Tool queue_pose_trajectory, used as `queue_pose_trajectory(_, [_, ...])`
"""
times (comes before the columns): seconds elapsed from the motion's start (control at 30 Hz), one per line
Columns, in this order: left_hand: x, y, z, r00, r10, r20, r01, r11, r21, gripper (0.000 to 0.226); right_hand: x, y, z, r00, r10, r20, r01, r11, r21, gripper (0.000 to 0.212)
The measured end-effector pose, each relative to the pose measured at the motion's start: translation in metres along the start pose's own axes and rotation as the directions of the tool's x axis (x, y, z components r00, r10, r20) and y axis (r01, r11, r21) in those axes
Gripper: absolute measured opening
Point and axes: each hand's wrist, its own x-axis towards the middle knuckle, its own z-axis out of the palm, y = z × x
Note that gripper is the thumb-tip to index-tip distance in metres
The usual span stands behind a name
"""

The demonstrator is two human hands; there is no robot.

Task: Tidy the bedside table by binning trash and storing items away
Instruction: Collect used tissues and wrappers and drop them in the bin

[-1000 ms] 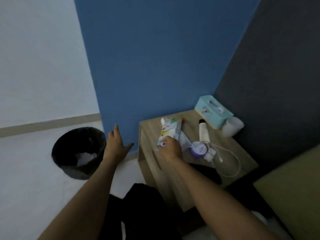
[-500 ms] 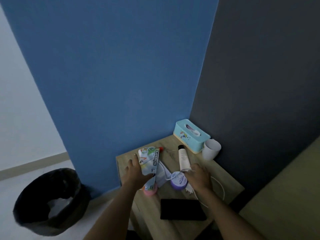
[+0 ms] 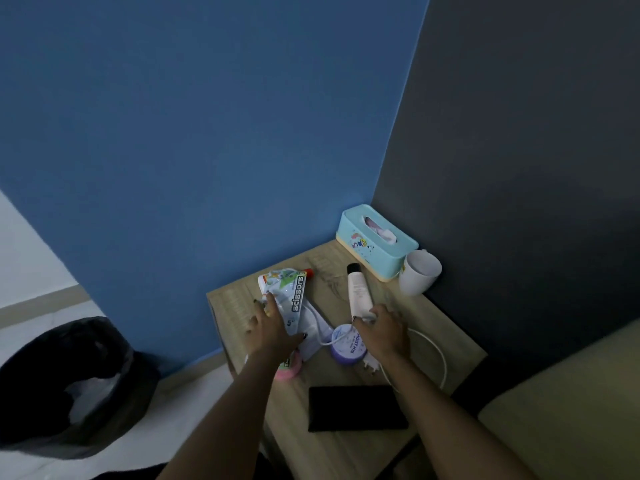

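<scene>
A: What writing can be read?

B: The crumpled packet (image 3: 285, 299) says "scissors" up its side, with a "5" near its lower end. The purple jar (image 3: 347, 347) reads "MOIST HYA".

A: Where is the packet, and how does it lie?

B: On the bedside table (image 3: 349, 452), towards ten o'clock of the top. Its long axis runs from six to twelve, leaning slightly to one.

A: The hands?

B: The left hand (image 3: 272, 332) lies on the packet's lower left, fingers spread; I cannot tell if it grips. The right hand (image 3: 384, 332) pinches the white cable (image 3: 440, 355) at the foot of the white tube (image 3: 358, 291), which points to twelve.

A: Containers?

B: The teal tissue box (image 3: 375, 245) at one o'clock shows a tissue in its slot. The white cup (image 3: 419, 277) beside it looks empty. The black bin (image 3: 74, 386) at nine o'clock holds something pale.
</scene>
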Motion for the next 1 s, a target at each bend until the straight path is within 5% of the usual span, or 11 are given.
queue_pose_trajectory(0.43, [-0.002, -0.013, -0.040, 0.997, 0.048, -0.060, -0.052, 0.996, -0.075, 0.116, -0.002, -0.029, -0.015, 0.999, -0.036, -0.007, 0.035, 0.995, -0.093, 0.052])
queue_pose_trajectory(0.67, [-0.039, -0.089, -0.115, 0.990, -0.074, -0.121, 0.072, 0.997, -0.021, 0.113, -0.039, -0.111, 0.002, 0.973, -0.231, 0.011, 0.231, 0.971, -0.053, 0.048])
queue_pose_trajectory(1.0, [-0.133, -0.237, -0.159, 0.929, -0.343, -0.141, 0.347, 0.938, 0.007, 0.082, -0.142, -0.170, 0.093, 0.911, -0.331, 0.246, 0.350, 0.936, -0.038, 0.045])
